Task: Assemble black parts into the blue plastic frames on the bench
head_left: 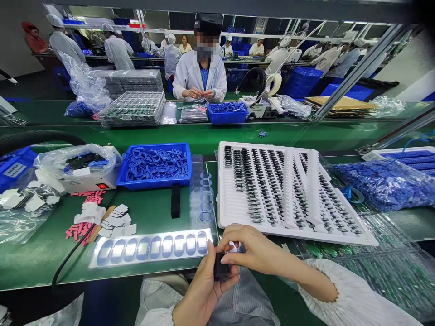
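A small black part (221, 269) sits in my left hand (201, 286), its fingers wrapped around the sides. My right hand (253, 248) pinches at the top of that part, thumb against it. A shiny, clear-looking bit (233, 246) shows between the right fingers; I cannot make out what it is. Left of the hands lies a silver sheet (147, 256) with a row of oval pieces. Just beyond the right hand stands a white foam tray (221, 199) holding rows of small black parts, with loose white foam strips (288, 190) on top.
A blue bin (154, 183) of blue plastic pieces stands behind the sheet, with a black strap (175, 200) before it. Pink pieces (77, 230) and white cards (118, 222) lie left, near a black cable (70, 260). Bagged blue parts (377, 183) lie right. A co-worker (200, 74) sits opposite.
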Motion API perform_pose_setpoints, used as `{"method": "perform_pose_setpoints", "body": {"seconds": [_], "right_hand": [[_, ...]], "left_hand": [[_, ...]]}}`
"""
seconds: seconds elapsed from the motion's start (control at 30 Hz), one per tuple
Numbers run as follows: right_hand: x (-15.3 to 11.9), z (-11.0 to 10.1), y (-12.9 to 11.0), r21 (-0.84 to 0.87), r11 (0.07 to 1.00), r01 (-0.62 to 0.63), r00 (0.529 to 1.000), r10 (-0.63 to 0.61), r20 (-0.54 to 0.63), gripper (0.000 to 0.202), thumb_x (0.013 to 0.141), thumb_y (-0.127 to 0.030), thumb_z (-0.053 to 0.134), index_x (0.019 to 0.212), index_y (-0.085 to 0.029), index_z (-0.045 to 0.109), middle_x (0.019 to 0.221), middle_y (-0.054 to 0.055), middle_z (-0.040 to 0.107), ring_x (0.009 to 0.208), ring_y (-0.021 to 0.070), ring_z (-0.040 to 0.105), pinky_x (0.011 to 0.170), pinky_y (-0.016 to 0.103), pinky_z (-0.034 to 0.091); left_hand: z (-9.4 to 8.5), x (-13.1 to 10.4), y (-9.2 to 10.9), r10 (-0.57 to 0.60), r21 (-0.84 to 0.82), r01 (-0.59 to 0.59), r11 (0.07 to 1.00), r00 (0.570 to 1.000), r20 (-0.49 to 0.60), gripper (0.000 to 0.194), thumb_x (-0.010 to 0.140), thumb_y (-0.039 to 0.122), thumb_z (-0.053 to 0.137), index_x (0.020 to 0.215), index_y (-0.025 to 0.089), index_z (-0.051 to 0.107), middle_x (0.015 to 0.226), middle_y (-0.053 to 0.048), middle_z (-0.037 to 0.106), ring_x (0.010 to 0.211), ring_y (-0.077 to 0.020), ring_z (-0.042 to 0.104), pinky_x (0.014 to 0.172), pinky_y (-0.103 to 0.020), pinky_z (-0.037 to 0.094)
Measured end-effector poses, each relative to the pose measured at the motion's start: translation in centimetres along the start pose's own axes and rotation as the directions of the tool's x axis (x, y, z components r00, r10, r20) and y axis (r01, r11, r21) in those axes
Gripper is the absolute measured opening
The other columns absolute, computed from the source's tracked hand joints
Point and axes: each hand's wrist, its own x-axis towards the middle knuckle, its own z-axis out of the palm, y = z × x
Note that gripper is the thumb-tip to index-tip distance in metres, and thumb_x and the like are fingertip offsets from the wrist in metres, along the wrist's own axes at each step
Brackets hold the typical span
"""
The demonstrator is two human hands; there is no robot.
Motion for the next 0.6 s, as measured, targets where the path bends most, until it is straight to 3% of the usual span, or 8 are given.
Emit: {"method": "perform_pose_setpoints", "body": {"seconds": [0.1,0.23,0.3,0.43,0.6], "right_hand": [[-0.4,0.7,-0.5,-0.026,0.999,0.042,0.997,-0.043,-0.066,0.016,0.077,-0.027,0.068,0.091,-0.021,0.065,0.088,0.001,0.063,0.084,0.0151,0.056,0.073,0.025,0.044],[-0.6,2.8,-0.5,-0.188,0.967,0.172,0.981,-0.186,-0.058,0.080,0.058,-0.050,0.078,0.123,-0.016,0.048,0.112,0.011,0.059,0.104,0.0249,0.053,0.087,0.037,0.043],[-0.5,4.1,-0.2,-0.285,0.933,0.221,0.971,-0.238,-0.027,0.096,0.057,-0.045,0.081,0.134,-0.012,0.035,0.115,0.014,0.059,0.106,0.0271,0.053,0.092,0.041,0.041],[0.2,5.7,0.1,-0.379,0.903,0.202,0.973,-0.228,-0.025,0.089,0.065,-0.023,0.078,0.137,-0.011,0.027,0.108,0.013,0.063,0.101,0.0258,0.058,0.091,0.041,0.042],[0.9,5.5,-0.4,-0.403,0.881,0.250,0.963,-0.270,0.006,0.085,0.068,-0.024,0.076,0.137,-0.012,0.028,0.108,0.013,0.064,0.099,0.0259,0.059,0.085,0.037,0.047]], "left_hand": [[-0.4,-0.2,0.1,0.058,0.013,-0.058,0.998,0.998,0.006,0.050,0.067,0.056,0.068,0.090,0.012,0.062,0.065,-0.001,0.060,0.062,-0.0108,0.056,0.067,-0.025,0.050],[-0.7,-0.2,-0.2,0.116,0.035,-0.117,0.993,0.993,0.017,0.054,0.069,0.057,0.065,0.102,0.014,0.059,0.074,-0.003,0.062,0.069,-0.0145,0.058,0.065,-0.025,0.047],[-0.8,-0.2,-0.3,0.129,0.033,-0.129,0.991,0.992,-0.004,0.055,0.071,0.058,0.062,0.105,0.015,0.059,0.090,-0.008,0.065,0.086,-0.0203,0.060,0.076,-0.029,0.047],[-1.0,-0.5,-0.3,0.167,-0.018,-0.167,0.986,0.986,-0.010,0.060,0.074,0.060,0.058,0.114,0.016,0.055,0.120,-0.014,0.058,0.116,-0.0259,0.049,0.094,-0.032,0.040],[-1.7,-0.6,-0.1,0.154,-0.076,-0.152,0.985,0.988,0.028,0.070,0.077,0.063,0.049,0.126,0.014,0.047,0.124,-0.015,0.056,0.118,-0.0268,0.048,0.093,-0.033,0.042]]}}
